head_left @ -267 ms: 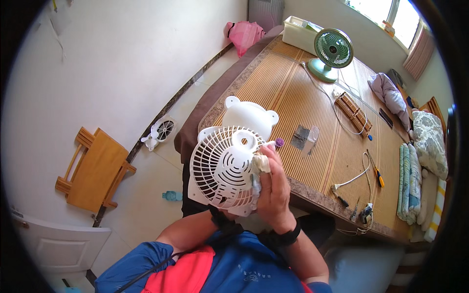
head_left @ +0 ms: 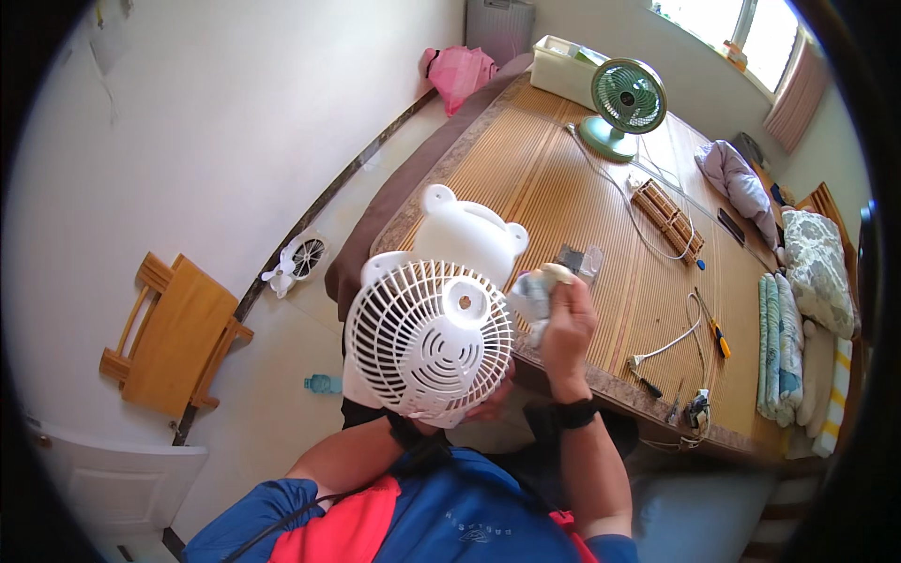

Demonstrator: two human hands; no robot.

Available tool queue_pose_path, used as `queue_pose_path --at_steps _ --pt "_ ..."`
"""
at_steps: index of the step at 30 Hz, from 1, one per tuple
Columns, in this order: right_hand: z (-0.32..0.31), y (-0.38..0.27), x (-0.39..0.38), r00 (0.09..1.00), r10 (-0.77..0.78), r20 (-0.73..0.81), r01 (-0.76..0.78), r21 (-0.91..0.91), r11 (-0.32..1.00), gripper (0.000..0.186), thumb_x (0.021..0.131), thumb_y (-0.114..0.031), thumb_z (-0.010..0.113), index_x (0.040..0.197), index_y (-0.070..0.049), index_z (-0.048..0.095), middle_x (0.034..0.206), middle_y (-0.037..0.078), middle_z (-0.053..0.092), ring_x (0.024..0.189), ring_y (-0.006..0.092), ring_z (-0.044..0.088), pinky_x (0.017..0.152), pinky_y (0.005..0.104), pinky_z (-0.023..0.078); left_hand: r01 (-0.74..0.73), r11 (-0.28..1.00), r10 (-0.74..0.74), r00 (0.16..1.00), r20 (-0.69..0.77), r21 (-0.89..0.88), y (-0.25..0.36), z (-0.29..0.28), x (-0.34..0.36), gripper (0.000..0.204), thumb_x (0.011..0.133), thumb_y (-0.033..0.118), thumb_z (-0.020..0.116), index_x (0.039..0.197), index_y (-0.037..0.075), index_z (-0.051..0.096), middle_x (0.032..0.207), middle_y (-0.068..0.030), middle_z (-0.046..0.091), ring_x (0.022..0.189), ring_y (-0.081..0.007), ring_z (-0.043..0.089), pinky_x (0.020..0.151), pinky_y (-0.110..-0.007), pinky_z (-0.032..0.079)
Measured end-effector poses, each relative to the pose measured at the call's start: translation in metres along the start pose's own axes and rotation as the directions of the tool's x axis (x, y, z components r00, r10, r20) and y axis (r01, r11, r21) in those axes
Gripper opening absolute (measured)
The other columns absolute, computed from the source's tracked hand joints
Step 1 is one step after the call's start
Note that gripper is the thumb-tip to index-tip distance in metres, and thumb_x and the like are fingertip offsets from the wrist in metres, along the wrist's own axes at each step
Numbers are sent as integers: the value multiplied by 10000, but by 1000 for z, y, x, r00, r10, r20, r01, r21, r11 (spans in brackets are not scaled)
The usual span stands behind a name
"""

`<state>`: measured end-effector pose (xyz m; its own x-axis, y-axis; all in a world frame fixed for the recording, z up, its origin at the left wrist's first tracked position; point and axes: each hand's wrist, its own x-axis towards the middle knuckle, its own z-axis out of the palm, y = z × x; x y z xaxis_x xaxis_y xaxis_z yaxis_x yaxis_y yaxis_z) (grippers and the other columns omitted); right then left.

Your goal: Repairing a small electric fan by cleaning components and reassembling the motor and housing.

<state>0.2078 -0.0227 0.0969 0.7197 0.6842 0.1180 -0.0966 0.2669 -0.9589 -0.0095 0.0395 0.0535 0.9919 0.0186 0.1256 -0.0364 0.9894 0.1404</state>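
In front of my body I hold a white plastic fan housing point(head_left: 441, 361) with a round slatted grille and a hole near its top. My left hand point(head_left: 492, 402) grips it from below and behind; most of the hand is hidden, with fingers showing at the lower right edge. A crumpled pale cloth point(head_left: 533, 293) is pinched in my right hand point(head_left: 569, 330), raised just right of the grille and apart from it. Beyond the housing, a smooth white plastic piece with rounded ears point(head_left: 465, 233) lies at the bed's edge.
On the bamboo mat point(head_left: 526, 178) stand a green fan point(head_left: 627, 98) and a white bin point(head_left: 566, 73). A screwdriver point(head_left: 719, 336), a white cable point(head_left: 671, 349) and a rolled bamboo piece point(head_left: 668, 222) lie at right. A wooden stool point(head_left: 183, 338) and fan parts point(head_left: 298, 263) are on the floor.
My right hand has moved off the grille to the right, taking the cloth with it. The housing has shifted slightly left and down, and left-hand fingers now show at its edge.
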Motion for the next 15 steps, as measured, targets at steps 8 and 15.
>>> queue_pose_path --at_steps 8,15 --pt "-102 -21 9 973 149 179 -226 577 785 536 1190 -338 513 1639 -49 565 1485 147 721 1306 327 743 1064 434 670 -103 964 102 995 19 246 33 4 9 726 1055 736 599 1169 19 585 801 -104 595 571 -210 550 551 -365 396" --pt "-32 -75 21 995 -85 57 51 442 896 423 1237 -235 505 1597 -49 625 1439 113 765 1330 287 754 1131 465 642 17 984 25 971 236 -175 0 9 -4 850 1121 736 499 1478 -29 603 1275 -232 706 1094 -371 715 838 -436 569"
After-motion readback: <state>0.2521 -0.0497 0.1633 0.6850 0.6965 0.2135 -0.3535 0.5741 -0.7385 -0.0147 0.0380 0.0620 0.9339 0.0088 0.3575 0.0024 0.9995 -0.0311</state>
